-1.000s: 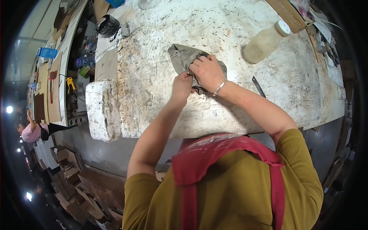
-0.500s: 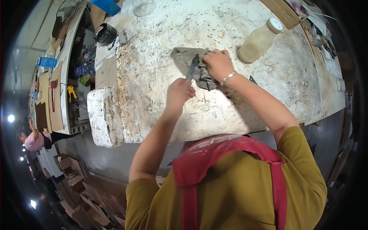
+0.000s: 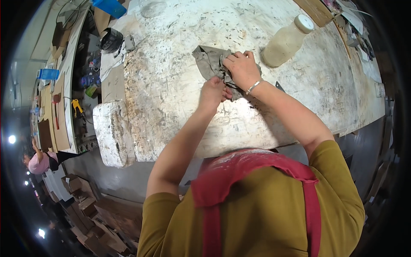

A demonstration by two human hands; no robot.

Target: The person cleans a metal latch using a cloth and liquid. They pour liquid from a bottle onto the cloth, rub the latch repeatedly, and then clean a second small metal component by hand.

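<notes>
Here, right hand (image 3: 244,70) pinching cloth (image 3: 207,61), long axis up-left, left hand (image 3: 211,93), grip unclear

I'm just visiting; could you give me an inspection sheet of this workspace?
Surface: pale worktable, stained and scuffed.
Job's things: grey cloth, crumpled.
Clutter: lidded jar, black container, white block, dark flat tool.
Grips: left grip at the cloth's near edge, anything inside it hidden; right grip clutches the cloth.
Cables: thin pale line at upper right, possibly a cable.
Surroundings: person in pink at far left; cardboard boxes.
</notes>
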